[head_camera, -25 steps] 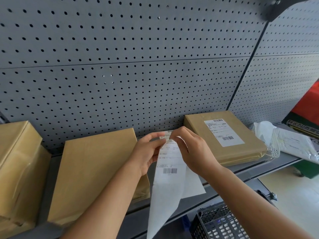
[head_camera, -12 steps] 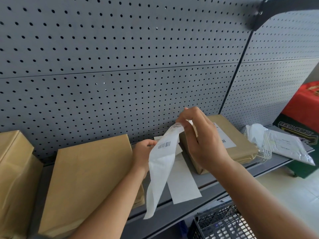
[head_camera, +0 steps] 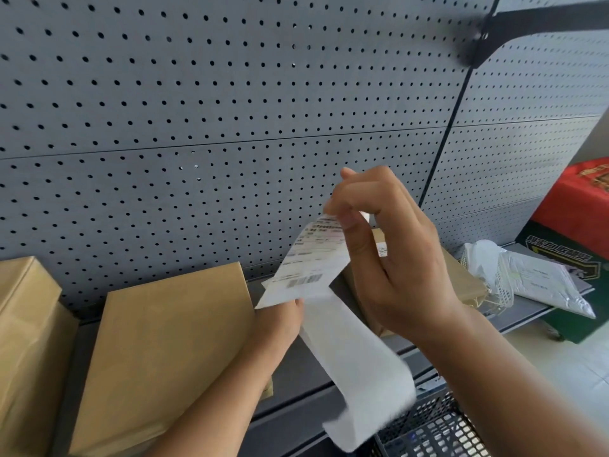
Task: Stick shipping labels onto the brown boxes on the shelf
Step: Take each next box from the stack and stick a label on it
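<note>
My right hand pinches the top edge of a white shipping label with a barcode and holds it up in front of the pegboard. My left hand grips the blank white backing paper, which curls down past the shelf's front edge. A plain brown box lies on the grey shelf just left of my left hand. Another brown box stands at the far left. A third brown box sits behind my right hand, mostly hidden.
A grey pegboard wall backs the shelf. White plastic mailer bags lie at the shelf's right end. A black mesh basket sits below the shelf edge. A red and green box stands at the far right.
My right hand has lifted the label up and away from the backing paper, which my left hand keeps low. The backing strip now hangs further right.
</note>
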`<action>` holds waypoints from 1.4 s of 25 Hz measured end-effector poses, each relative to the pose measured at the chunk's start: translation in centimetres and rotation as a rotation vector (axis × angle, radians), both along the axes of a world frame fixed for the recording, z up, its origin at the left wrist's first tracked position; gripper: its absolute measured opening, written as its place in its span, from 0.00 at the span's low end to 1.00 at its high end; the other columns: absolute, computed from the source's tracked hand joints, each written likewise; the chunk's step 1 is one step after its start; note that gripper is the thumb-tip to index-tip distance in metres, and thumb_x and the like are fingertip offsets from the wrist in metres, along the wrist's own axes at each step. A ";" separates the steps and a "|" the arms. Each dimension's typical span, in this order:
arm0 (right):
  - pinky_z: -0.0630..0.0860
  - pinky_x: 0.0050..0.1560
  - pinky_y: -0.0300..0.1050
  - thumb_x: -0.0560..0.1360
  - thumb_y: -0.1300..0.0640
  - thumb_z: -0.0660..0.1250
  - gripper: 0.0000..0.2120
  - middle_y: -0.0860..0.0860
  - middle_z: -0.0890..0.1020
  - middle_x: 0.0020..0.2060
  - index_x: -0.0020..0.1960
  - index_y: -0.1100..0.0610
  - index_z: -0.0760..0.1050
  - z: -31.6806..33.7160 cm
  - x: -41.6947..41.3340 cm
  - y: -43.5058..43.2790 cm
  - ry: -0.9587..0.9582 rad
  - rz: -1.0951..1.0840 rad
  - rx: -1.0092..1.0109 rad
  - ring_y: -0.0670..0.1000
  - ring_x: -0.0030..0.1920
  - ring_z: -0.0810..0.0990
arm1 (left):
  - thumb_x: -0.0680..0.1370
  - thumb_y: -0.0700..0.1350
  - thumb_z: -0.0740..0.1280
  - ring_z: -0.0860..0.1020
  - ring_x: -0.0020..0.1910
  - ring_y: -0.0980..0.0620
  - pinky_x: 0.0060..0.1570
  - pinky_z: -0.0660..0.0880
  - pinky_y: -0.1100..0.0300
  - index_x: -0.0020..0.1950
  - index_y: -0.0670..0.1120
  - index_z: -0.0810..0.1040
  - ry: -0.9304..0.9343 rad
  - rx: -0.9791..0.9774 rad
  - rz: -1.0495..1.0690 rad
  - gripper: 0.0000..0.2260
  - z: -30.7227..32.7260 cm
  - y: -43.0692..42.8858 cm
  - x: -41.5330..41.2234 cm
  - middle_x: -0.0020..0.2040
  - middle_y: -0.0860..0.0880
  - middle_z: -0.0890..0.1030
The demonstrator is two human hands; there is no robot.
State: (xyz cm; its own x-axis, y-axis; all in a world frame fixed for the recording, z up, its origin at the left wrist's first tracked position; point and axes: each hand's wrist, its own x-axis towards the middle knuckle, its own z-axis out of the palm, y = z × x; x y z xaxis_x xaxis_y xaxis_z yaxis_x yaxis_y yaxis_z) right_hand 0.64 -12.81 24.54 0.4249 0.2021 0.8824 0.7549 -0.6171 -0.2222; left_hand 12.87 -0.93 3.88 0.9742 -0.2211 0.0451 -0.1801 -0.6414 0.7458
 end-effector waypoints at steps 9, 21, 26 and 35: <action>0.72 0.49 0.38 0.82 0.66 0.60 0.07 0.47 0.78 0.49 0.56 0.59 0.74 -1.9 2.3 -0.4 0.251 -0.083 -0.007 0.49 0.49 0.77 | 0.79 0.35 0.62 0.82 0.37 0.45 0.42 0.81 0.49 0.35 0.51 0.75 0.127 -0.038 -0.041 0.16 6.3 3.5 -2.2 0.35 0.49 0.82; 0.78 0.50 0.51 0.83 0.61 0.60 0.08 0.45 0.80 0.53 0.58 0.51 0.74 -5.5 7.6 3.8 0.522 -0.011 -0.123 0.49 0.54 0.78 | 0.79 0.58 0.64 0.86 0.52 0.48 0.51 0.82 0.57 0.59 0.45 0.84 0.126 -0.712 -0.119 0.19 10.9 12.0 -5.1 0.52 0.47 0.88; 0.77 0.57 0.49 0.82 0.60 0.62 0.12 0.41 0.80 0.58 0.63 0.51 0.76 -6.3 9.1 7.0 0.548 0.064 -0.183 0.45 0.59 0.78 | 0.78 0.42 0.72 0.85 0.48 0.55 0.44 0.81 0.62 0.52 0.47 0.85 0.010 -0.665 0.065 0.04 10.6 14.1 -5.6 0.48 0.52 0.88; 0.71 0.62 0.41 0.82 0.53 0.65 0.23 0.40 0.74 0.66 0.75 0.45 0.65 -9.1 10.7 9.9 0.999 0.034 0.240 0.41 0.64 0.74 | 0.79 0.44 0.71 0.86 0.47 0.53 0.44 0.82 0.55 0.53 0.47 0.85 0.041 -0.696 0.334 0.05 8.8 18.2 -5.3 0.47 0.52 0.88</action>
State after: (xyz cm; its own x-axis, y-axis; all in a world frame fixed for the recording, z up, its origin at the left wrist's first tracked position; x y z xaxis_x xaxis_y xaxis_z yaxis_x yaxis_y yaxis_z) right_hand 11.36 -2.94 15.39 0.9846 0.0931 0.1478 0.1741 -0.4552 -0.8732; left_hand 7.57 17.31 12.65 0.9881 0.1512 0.0281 -0.0227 -0.0374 0.9990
